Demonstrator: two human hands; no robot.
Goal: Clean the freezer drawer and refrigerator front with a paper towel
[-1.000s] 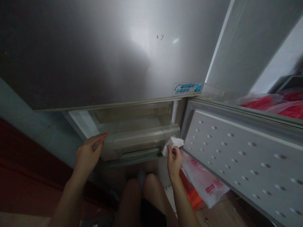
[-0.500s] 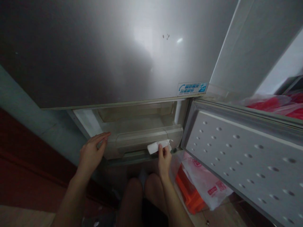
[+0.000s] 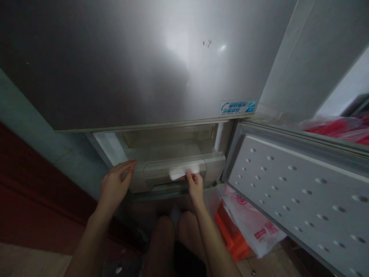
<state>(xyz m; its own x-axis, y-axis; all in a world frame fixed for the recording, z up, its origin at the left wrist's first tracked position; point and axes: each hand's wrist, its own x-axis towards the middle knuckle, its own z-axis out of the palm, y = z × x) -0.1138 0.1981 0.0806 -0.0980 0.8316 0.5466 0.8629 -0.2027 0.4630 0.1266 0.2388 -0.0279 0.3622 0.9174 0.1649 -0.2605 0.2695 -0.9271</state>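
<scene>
In the head view, my right hand (image 3: 195, 188) pinches a folded white tissue (image 3: 180, 172) between thumb and fingers. The tissue lies against the front of a pale, translucent drawer (image 3: 160, 169) low in the refrigerator. My left hand (image 3: 115, 182) is at the left end of the drawer front, fingers stretched out and thumb apart, with nothing held. Whether its fingertips press on the drawer edge I cannot tell. The drawer is pulled partly out, and its visible inside shows bare surfaces.
A closed grey upper door (image 3: 129, 69) stands above the drawer. The lower door (image 3: 288, 184) is swung out to the right. Beneath it are an orange container (image 3: 230, 234) and a white plastic bag (image 3: 250, 223). My knees (image 3: 163, 231) are close below the drawer.
My right hand has moved the tissue left and slightly up along the drawer front. My left hand stays at the drawer's left end. The view has shifted slightly.
</scene>
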